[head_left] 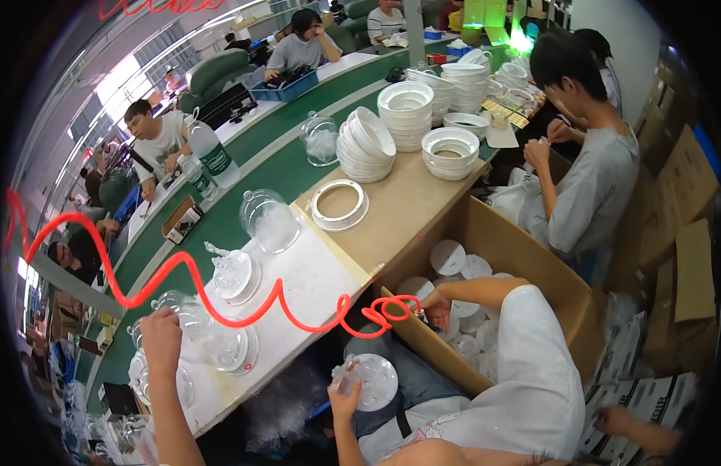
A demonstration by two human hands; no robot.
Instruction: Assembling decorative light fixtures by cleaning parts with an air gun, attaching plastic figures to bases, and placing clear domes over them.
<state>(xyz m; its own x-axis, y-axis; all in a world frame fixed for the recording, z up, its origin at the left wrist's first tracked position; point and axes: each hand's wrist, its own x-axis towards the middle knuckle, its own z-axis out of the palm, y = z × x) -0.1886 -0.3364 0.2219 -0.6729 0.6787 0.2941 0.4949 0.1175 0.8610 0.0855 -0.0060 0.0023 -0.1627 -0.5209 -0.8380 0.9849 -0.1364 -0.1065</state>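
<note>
My left hand (pixel 344 400) is closed on the edge of a round white disc (pixel 378 382) with crumpled clear plastic on it, above my lap. Away to the right, my right hand (pixel 438 304) reaches over the near side of an open cardboard box (pixel 585 322). Its fingers are partly hidden and appear closed around a small fitting at the end of a red coiled hose (pixel 279 299). The hose stretches left over the table. Several plastic-wrapped white discs (pixel 476 266) lie inside the box.
On the white table (pixel 317 272) stand wrapped discs (pixel 234 276) and clear domes (pixel 271 225). A white ring (pixel 338 204) and stacked white housings (pixel 405 113) lie beyond. At left, another person's arm (pixel 162 342) reaches over the table; another hand (pixel 615 422) is at lower right. A co-worker (pixel 589 171) sits at right.
</note>
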